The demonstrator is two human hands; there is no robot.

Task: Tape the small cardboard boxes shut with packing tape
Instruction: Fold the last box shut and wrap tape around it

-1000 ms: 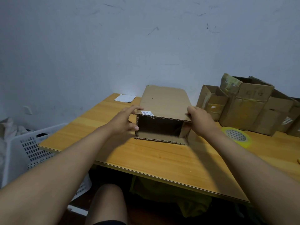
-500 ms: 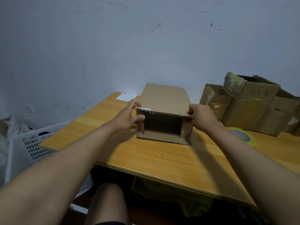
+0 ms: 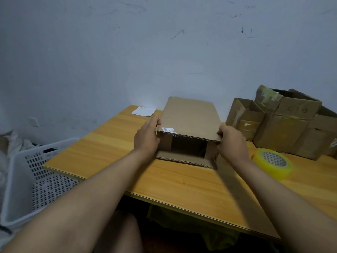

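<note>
Table (image 3: 182,183): tape roll (image 3: 273,162), stacked boxes (image 3: 284,128)

The box (image 3: 189,117) is plain brown cardboard with a small white label (image 3: 168,130). The tape roll (image 3: 273,163) is translucent yellow. The table (image 3: 182,181) shows orange wood grain. The basket (image 3: 34,172) is white, dotted with holes.

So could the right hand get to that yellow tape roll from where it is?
Probably yes. The tape roll lies on the table just right of the right hand, nothing between them; the hand must first release the box.
</note>
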